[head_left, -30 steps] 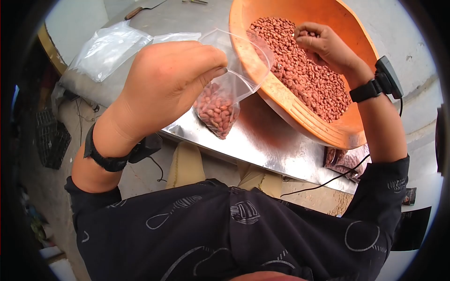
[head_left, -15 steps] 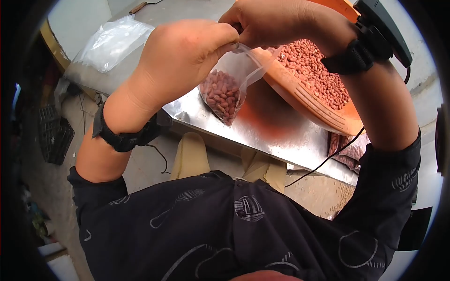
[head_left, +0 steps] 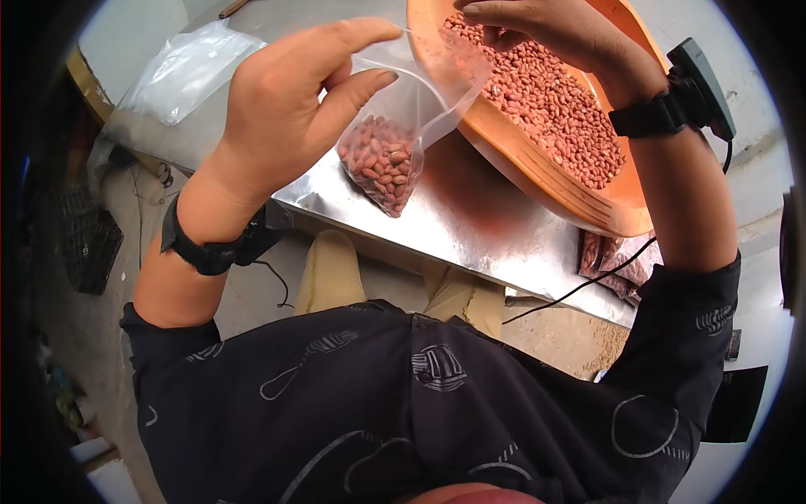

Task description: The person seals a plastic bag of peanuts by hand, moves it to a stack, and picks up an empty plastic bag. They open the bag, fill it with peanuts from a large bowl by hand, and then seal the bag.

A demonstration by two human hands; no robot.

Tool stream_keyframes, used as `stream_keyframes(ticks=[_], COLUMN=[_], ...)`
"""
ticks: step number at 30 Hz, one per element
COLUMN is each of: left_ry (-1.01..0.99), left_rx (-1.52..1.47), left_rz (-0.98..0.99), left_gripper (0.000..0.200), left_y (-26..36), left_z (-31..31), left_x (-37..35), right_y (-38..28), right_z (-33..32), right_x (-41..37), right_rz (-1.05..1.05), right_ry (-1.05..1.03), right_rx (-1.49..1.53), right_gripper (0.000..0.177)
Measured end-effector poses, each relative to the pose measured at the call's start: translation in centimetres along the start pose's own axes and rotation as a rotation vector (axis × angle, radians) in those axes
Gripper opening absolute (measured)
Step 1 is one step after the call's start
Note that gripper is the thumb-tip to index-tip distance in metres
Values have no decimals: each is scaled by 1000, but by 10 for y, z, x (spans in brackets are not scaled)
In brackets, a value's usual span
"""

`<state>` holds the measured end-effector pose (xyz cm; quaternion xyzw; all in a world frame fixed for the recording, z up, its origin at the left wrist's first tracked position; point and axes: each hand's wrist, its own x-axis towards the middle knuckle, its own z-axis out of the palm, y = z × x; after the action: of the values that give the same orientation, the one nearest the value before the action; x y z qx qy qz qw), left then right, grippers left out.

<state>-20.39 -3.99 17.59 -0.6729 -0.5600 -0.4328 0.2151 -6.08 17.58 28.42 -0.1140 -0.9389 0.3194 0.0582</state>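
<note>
Plastic bag: L hand is pinching its rim.
R hand: half-curled, hovering over orange basin; hold unclear.

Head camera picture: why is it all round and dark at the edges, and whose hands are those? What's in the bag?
There is no machine here, just a person. The camera sits on their head and looks down, so you see their dark patterned shirt at the bottom and both hands above it. The round lens bends the edges.

The left hand pinches a small clear plastic bag near its open top. The bag is partly filled with reddish-brown peanuts. The right hand reaches into a big orange plastic basin full of loose peanuts. I cannot tell whether its grip holds any.

The basin rests tilted on a shiny metal table, where a pile of empty clear bags also lies. Each wrist wears a black band.
</note>
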Motion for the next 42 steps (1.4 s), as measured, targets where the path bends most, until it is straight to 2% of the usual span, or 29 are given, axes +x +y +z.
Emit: stream_keyframes(ticks=[3, 4, 7, 10, 13, 16, 18, 19, 20, 23, 24, 27, 28, 32, 35, 36, 39, 42], left_ry=[230, 201, 351, 281, 267, 195, 161, 152, 143, 138, 130, 114, 111, 119, 112, 113, 110, 102], left_rx=[-165, -213, -350, -372, -387, -231, -174, -166, -157, -174, -202, -251, -244, -184, -149, -147, -143, -144], left_rz=[-43, -132, -289, -499, -532, -417, -365, -353, -341, -379, -404, -444, -437, -415, -415, -413, -415, -429], left_gripper=[42, 54, 69, 92, 98, 107, 111, 113, 116, 121, 122, 124, 124, 123, 122, 122, 121, 121], left_y=[-15, -24, -31, -19, -12, -13, -13, -11, -10, -10, -9, -5, -6, -7, -6, -6, -5, -5], left_z=[14, 19, 56, 82, 101, 100, 99, 101, 102, 105, 105, 106, 107, 108, 109, 109, 109, 109], left_x=[-23, -40, -78, -112, -130, -129, -128, -126, -125, -127, -126, -126, -126, -126, -125, -125, -125, -126], right_y=[67, 74, 111, 145, 153, 153, 200, 199, 198, 191, 176, 161, 156, 169, 152, 129, 109, 70], right_z=[-15, -18, -20, -14, -2, 11, 24, 31, 37, 54, 55, 55, 52, 29, 18, 16, 3, -3], right_x=[2, -2, -9, -12, -12, -7, 4, 9, 6, 11, 7, 1, 0, 0, -8, -13, -13, -11], right_rz=[19, 118, 362, 549, 662, 617, 357, 226, 154, 31, 36, 120, 248, 82, 91, 202, 325, 164], right_ry=[93, 63, -70, -151, -168, -121, -133, -139, -75, -14, 14, 27, 12, 10, 84, 80, 93, 182], right_rx=[37, 22, -25, -124, -112, -62, -77, -83, -188, -108, -122, -35, 27, -197, -326, -282, -103, 100], right_gripper=[25, 33, 43, 54, 66, 67, 75, 80, 74, 63, 48, 36, 25, 20, 20, 19, 17, 21])
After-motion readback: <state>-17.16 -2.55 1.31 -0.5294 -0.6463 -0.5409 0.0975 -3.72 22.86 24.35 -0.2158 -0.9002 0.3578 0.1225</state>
